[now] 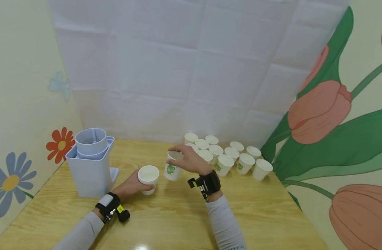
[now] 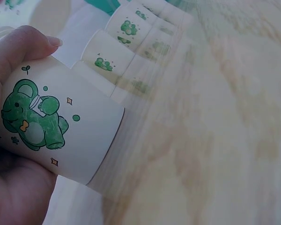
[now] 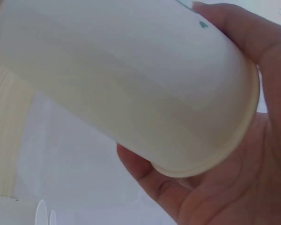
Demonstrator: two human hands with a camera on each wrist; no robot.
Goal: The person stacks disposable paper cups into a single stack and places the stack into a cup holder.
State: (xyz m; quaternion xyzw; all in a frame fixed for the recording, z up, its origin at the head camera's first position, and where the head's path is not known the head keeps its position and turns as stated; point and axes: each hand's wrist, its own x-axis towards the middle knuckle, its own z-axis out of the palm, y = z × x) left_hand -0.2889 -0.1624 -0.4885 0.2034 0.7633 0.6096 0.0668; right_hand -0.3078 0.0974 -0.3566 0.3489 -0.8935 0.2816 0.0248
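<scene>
the left hand (image 1: 130, 185) grips a white, round paper cup with a green cartoon animal (image 1: 148, 176); the right hand (image 1: 191, 161) pinches a second white paper cup with green print (image 1: 171, 171) near its rim. the two are close but apart, between a square pale-blue plastic bin (image 1: 91, 178) at left and a cluster of white paper cups (image 1: 225, 166) at right.

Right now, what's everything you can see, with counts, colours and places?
Table: one, wood-toned, foreground.
Bin: one, pale blue, table's left side.
Round container: one, pale blue, in bin's top.
Flat piece: one, pale blue, beside bin.
Standing cups: at least twelve, white, table's right rear.
Held cups: two, white with green prints, mid-table.
Sheet: one, white, behind table.
Walls: two, cream, flower-painted, left and right.
Wrist devices: two, black, strapped on.
Sleeves: two, grey, lower edge.
Hands: two, bare, each holding a cup.
</scene>
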